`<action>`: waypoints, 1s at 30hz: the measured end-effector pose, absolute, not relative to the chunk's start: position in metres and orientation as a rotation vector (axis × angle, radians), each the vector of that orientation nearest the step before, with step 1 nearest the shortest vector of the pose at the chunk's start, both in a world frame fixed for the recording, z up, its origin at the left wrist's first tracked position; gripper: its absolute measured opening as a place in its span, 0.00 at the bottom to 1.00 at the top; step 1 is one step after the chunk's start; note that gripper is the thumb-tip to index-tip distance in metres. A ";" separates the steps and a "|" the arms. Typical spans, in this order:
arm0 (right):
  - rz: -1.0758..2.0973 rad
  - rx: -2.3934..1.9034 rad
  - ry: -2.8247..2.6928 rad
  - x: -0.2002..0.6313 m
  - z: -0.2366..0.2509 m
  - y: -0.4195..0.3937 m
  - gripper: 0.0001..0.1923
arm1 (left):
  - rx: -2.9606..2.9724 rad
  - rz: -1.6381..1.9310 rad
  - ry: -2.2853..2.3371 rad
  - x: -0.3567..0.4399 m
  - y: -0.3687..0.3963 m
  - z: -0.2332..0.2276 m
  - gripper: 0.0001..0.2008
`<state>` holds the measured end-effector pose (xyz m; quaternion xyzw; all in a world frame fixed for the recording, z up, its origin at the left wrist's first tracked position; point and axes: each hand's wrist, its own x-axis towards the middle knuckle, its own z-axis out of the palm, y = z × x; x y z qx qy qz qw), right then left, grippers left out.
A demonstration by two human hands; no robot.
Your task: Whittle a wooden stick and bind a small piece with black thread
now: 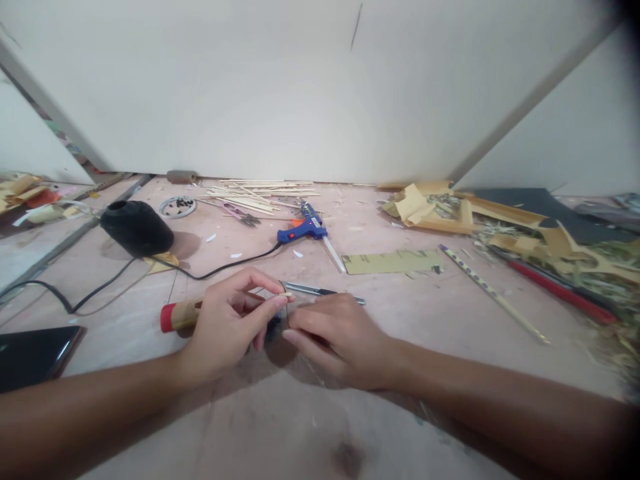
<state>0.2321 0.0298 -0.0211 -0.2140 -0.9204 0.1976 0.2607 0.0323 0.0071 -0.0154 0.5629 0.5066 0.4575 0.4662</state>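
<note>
Thin pale wooden stick [286, 294], short, pinched between thumb and forefinger of the left hand [227, 325]; fingers closed on it, tip pointing right toward the other hand. Right hand [336, 340] lies knuckles-up just beside it, fingers curled down onto a small dark object that is mostly hidden; cannot tell what it is or whether the hand grips it. Both hands sit low over the pinkish worn wooden desk [280, 427], near its middle.

Behind the left hand: cardboard tube with a red end [177, 315], lying flat, partly covered by the wrist. Just beyond the right hand's knuckles: slim grey metal tool [320, 291], lying flat on the desk.

Further back, centre: blue hot-glue gun [303, 227] on its side, clear glue stick [334, 254] jutting toward the hands, black cable [220, 269] running left. Loose bundle of pale wooden sticks [260, 193] against the white wall [300, 87]. Black spool of thread [137, 227] to the left, a round tin lid with dark beads [177, 206] behind it. Dark phone [33, 355] at the left edge.

Right side: flat strip of tan cardboard [395, 262], long patterned stick [493, 293] lying diagonally, heap of cardboard scraps [430, 208], red rod [560, 290] among dried plant litter.
</note>
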 end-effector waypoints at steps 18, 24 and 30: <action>0.698 -0.599 -2.265 0.237 -0.016 0.027 0.12 | 1.805 0.981 0.973 0.029 0.012 -0.019 0.11; 0.838 -0.914 -2.165 0.236 -0.014 0.030 0.17 | 1.851 1.004 0.818 0.029 0.009 -0.015 0.12; 0.849 -1.026 -2.181 0.233 -0.017 0.033 0.18 | 1.644 1.056 0.798 0.029 0.008 -0.016 0.09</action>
